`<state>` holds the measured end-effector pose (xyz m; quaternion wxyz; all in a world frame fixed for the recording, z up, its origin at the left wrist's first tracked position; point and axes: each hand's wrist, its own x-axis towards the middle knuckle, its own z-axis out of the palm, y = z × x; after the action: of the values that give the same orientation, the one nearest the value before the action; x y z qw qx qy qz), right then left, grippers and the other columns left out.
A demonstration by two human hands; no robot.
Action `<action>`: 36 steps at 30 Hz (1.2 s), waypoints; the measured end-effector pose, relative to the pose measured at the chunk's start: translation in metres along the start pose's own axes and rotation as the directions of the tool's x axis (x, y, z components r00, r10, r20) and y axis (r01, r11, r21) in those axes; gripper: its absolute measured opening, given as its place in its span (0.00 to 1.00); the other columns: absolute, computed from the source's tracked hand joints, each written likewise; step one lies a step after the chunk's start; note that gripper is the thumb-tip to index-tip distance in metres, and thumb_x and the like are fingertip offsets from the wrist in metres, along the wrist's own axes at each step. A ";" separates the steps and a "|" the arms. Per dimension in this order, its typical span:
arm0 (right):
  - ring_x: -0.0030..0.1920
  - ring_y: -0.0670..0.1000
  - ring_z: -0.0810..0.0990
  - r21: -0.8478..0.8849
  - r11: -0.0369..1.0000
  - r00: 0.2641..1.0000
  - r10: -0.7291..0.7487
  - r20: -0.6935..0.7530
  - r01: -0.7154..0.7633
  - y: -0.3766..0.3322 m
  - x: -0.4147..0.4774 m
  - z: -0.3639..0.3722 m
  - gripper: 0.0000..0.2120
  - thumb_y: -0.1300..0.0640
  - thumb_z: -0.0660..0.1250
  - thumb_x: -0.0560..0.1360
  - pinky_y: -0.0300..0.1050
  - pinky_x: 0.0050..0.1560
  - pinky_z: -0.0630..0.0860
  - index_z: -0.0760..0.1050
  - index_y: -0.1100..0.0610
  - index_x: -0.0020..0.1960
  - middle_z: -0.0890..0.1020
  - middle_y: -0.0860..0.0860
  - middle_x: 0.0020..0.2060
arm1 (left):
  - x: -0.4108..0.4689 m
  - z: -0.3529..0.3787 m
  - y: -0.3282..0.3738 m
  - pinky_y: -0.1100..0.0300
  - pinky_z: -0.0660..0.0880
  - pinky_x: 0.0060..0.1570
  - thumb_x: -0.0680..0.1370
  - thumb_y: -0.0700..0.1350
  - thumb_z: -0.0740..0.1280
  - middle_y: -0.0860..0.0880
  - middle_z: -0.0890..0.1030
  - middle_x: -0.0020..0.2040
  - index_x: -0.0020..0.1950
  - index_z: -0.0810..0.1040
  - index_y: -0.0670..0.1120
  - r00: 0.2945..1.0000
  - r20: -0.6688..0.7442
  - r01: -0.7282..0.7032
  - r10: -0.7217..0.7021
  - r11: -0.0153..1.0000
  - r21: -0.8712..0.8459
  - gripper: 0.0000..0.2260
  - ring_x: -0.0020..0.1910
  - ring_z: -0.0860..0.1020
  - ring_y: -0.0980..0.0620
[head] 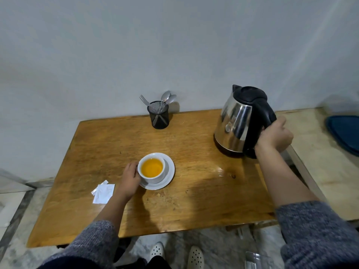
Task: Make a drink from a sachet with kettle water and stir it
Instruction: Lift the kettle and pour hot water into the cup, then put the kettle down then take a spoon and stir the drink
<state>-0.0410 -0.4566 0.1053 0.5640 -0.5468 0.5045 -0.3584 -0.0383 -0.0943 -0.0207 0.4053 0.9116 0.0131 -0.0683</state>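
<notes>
A white cup holding orange liquid stands on a white saucer near the middle of the wooden table. My left hand wraps around the cup's left side. My right hand grips the black handle of a steel kettle, which is upright at the table's right rear, its base at or just above the tabletop. A torn white sachet lies flat to the left of my left hand.
A black mesh holder with a fork and spoons stands at the table's back edge by the wall. A blue object lies on a pale surface to the right. My feet show below the table's front edge.
</notes>
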 end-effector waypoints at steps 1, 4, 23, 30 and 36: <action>0.31 0.52 0.78 0.001 1.000 1.000 0.000 -0.003 0.000 0.003 0.003 0.000 0.19 0.43 0.55 0.72 0.49 0.35 0.76 0.72 0.53 0.29 0.79 0.52 0.29 | 0.000 0.000 0.000 0.56 0.66 0.52 0.78 0.37 0.59 0.41 0.74 0.56 0.59 0.73 0.42 1.000 -0.002 0.001 -0.001 1.000 0.001 0.11 0.52 0.71 0.50; 0.30 0.54 0.76 -0.014 1.000 1.000 -0.006 -0.006 0.006 0.006 0.013 0.002 0.19 0.41 0.54 0.68 0.51 0.35 0.76 0.69 0.52 0.26 0.77 0.54 0.28 | -0.002 0.001 0.001 0.55 0.67 0.52 0.78 0.37 0.59 0.41 0.74 0.56 0.59 0.73 0.42 1.000 -0.013 0.008 -0.008 1.000 -0.012 0.11 0.52 0.71 0.50; 0.25 0.48 0.72 -0.007 0.998 0.994 -0.063 0.085 0.064 0.023 0.040 0.015 0.19 0.52 0.54 0.76 0.46 0.34 0.71 0.68 0.54 0.27 0.73 0.50 0.24 | -0.002 0.006 0.007 0.56 0.66 0.51 0.78 0.36 0.58 0.43 0.72 0.55 0.59 0.72 0.40 0.998 -0.039 0.039 -0.040 0.998 -0.049 0.11 0.52 0.70 0.49; 0.22 0.41 0.64 0.032 0.977 0.971 -0.214 0.105 0.212 0.024 0.040 0.016 0.20 0.57 0.55 0.78 0.34 0.28 0.62 0.62 0.53 0.27 0.64 0.48 0.24 | -0.001 0.007 0.003 0.54 0.68 0.52 0.78 0.38 0.59 0.43 0.72 0.54 0.57 0.72 0.43 0.997 -0.034 0.063 -0.065 0.995 -0.077 0.09 0.53 0.72 0.47; 0.37 0.38 0.70 0.020 0.854 0.841 -0.515 0.164 0.519 0.003 0.039 0.021 0.09 0.60 0.61 0.74 0.28 0.38 0.67 0.78 0.64 0.44 0.72 0.43 0.37 | -0.005 0.005 0.007 0.55 0.68 0.51 0.78 0.39 0.59 0.45 0.72 0.53 0.55 0.72 0.47 0.998 -0.023 0.052 -0.055 0.994 -0.093 0.08 0.53 0.72 0.47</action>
<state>-0.0122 -0.4879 0.0929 0.4790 -0.6970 0.2947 -0.4449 -0.0430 -0.1028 -0.0186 0.4449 0.8919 0.0458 -0.0667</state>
